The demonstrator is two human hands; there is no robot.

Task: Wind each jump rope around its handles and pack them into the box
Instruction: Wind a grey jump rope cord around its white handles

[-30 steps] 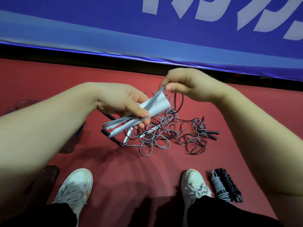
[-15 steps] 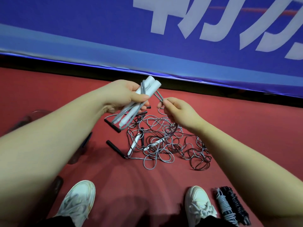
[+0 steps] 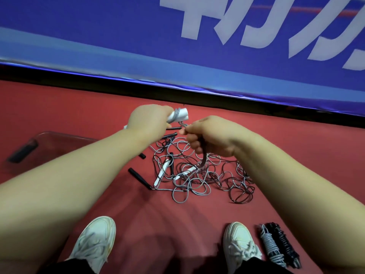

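curled tight round a pair of white handles [image 3: 180, 114], the left hand [image 3: 148, 120] is gripping them together, with a few grey turns lying across their near end. the right hand [image 3: 209, 135] is pinching the grey cord [image 3: 203, 157] just beside them, and the line is dropping from its fist into the heap [image 3: 197, 178] on the red floor [image 3: 296, 155].

trouble is probably sitting in that heap: grey and dark ropes are looping through each other, so a firm pull looks likely to drag a second rope up or cinch a knot. the turns are riding close to the handle tips and could slide off the smooth plastic.

the cord is looking thin, glossy and springy, and the black handles [image 3: 139, 177] slim and matte. the box [image 3: 59, 138], clear with rounded walls, is waiting at the left, well apart from the two wound bundles [image 3: 276, 244] beside the right shoe [image 3: 239, 244].
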